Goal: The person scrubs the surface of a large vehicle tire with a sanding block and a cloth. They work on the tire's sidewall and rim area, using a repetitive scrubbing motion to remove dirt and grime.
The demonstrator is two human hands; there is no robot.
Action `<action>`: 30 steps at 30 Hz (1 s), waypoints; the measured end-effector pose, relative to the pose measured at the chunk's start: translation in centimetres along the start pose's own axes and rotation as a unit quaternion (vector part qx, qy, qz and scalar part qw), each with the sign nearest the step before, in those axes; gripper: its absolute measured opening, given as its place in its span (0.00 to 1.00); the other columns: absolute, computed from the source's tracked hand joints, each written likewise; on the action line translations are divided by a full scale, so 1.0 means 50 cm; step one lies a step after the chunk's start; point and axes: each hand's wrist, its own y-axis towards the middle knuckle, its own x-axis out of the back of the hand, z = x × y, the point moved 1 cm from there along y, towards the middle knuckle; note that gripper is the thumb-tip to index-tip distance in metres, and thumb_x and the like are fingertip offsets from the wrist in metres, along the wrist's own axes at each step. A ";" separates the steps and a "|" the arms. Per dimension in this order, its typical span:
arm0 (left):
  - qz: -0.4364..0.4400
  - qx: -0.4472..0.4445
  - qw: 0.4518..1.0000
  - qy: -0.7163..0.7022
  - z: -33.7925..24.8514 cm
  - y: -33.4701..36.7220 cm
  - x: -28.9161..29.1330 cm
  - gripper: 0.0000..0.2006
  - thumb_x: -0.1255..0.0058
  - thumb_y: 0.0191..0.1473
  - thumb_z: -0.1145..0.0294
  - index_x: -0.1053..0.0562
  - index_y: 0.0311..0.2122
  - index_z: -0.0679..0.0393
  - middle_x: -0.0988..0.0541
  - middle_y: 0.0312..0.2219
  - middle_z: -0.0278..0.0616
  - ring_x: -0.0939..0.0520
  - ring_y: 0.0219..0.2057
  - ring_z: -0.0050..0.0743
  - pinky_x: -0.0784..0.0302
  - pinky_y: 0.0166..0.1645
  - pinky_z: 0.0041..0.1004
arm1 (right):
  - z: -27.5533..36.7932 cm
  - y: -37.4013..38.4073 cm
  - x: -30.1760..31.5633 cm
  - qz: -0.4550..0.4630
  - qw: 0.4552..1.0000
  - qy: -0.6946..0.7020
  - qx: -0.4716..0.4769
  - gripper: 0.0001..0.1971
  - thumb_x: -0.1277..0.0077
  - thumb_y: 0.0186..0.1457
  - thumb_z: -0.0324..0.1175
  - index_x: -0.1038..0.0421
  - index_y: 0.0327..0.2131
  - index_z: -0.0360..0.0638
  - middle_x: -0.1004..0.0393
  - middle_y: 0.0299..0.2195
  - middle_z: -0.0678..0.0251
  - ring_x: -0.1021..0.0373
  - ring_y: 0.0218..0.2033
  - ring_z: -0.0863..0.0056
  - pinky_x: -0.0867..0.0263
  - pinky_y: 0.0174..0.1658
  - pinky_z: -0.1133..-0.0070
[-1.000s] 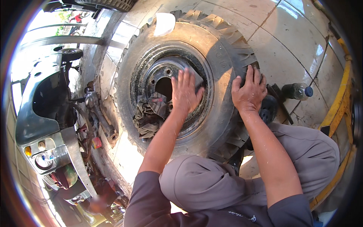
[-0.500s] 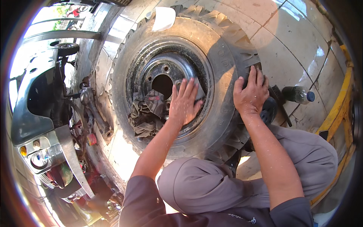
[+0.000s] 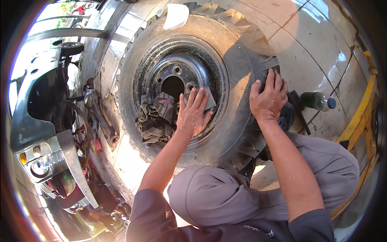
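Observation:
A big chunky-treaded tyre [image 3: 238, 115] lies flat on the floor, fitted around a black steel wheel rim [image 3: 161, 66] with a centre hole and bolt holes. My left hand [image 3: 194, 115] is over the lower right part of the rim, palm down and fingers spread. By its fingertips a flat grey piece [image 3: 211, 102] shows in part; I cannot tell what it is. A crumpled dark cloth [image 3: 155, 119] sits inside the rim, left of that hand. My right hand [image 3: 269, 97] rests on the tyre's right shoulder, fingers stretched over the tread.
A white scrap [image 3: 176, 17] lies on the tyre's far edge. To the right are a bottle with a blue cap [image 3: 318, 101], a dark long-handled brush-like tool [image 3: 299, 111] and a yellow metal frame [image 3: 363, 105]. Vehicle body parts [image 3: 36, 105] and a metal arm [image 3: 100, 115] stand at left.
My left hand has drawn slightly back toward me across the rim, showing more of the bolt hole beyond its fingertips. The right hand stays on the tyre.

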 end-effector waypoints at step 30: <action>-0.012 0.040 0.999 0.007 -0.023 0.013 -0.003 0.32 0.65 0.62 0.47 0.43 0.65 0.54 0.50 0.67 0.40 0.51 0.68 0.45 0.56 0.66 0.61 | 0.001 -0.001 0.002 -0.007 1.000 -0.008 0.008 0.29 0.55 0.54 0.46 0.40 0.58 0.47 0.39 0.58 0.61 0.45 0.60 0.47 0.44 0.55 0.51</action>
